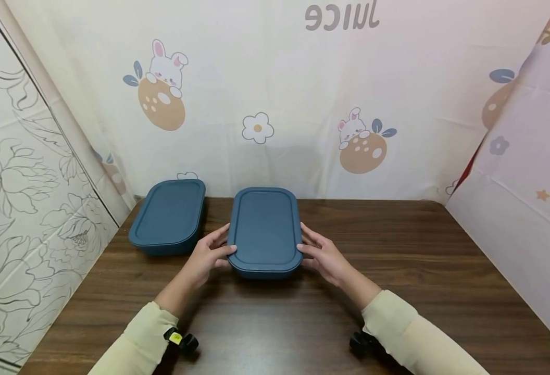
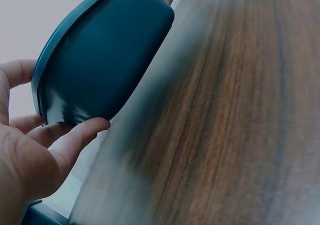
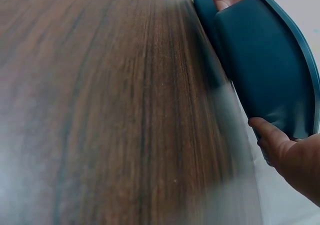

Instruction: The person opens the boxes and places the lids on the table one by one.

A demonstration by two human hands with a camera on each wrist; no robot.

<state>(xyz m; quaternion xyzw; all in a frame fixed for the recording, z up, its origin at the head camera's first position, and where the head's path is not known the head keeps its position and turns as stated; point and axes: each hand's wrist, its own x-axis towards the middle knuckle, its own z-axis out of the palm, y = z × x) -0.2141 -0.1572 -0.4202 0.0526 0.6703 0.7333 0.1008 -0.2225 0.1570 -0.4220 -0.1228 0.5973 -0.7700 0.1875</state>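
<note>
A dark blue lidded container is held between both hands near the back of the table, its flat lid facing up. My left hand grips its left side, thumb at the lid's rim. On the opposite side, my right hand grips it the same way. Both wrist views show the container's side wall and fingers reaching under it, with the container seemingly just above the tabletop. A second matching lidded container stands to the left, touched by neither hand.
The brown wood-grain table reaches back to a pale printed curtain. A flower-patterned panel borders the left side, and another pale curtain hangs at the right.
</note>
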